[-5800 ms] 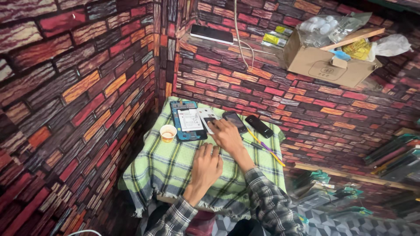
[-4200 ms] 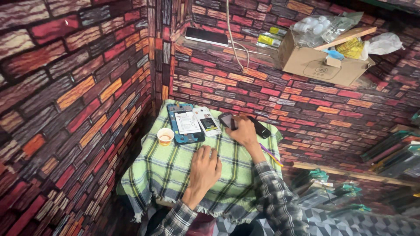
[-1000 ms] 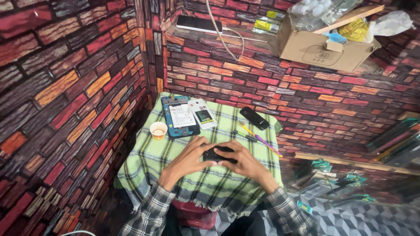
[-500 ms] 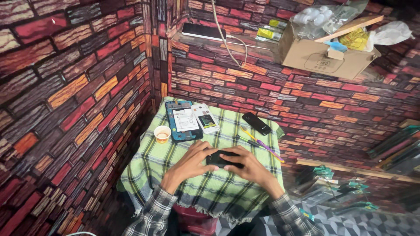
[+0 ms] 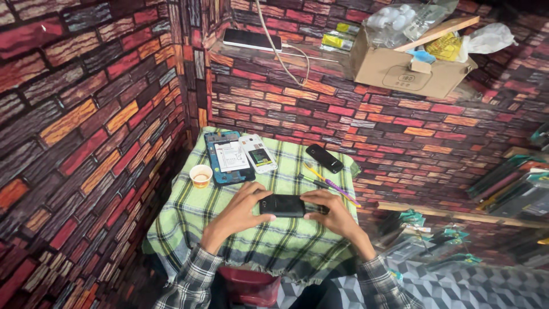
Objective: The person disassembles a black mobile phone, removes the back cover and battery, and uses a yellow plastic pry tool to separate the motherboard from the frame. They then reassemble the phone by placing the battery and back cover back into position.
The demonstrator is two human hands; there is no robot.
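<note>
Holding the black phone (image 5: 282, 205) level above the green checked cloth (image 5: 189, 220), you pinch one end with your left hand (image 5: 237, 214) and the other with your right hand (image 5: 333, 214); its long axis runs left to right between them.

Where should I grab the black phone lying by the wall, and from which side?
Judging by its pose, take the black phone across its two long edges, from above. It lies flat on the checked cloth, angled, with bare cloth along both sides, so fingers could close there. The pens lie just in front of it, so a low approach from the near side looks awkward.
</note>
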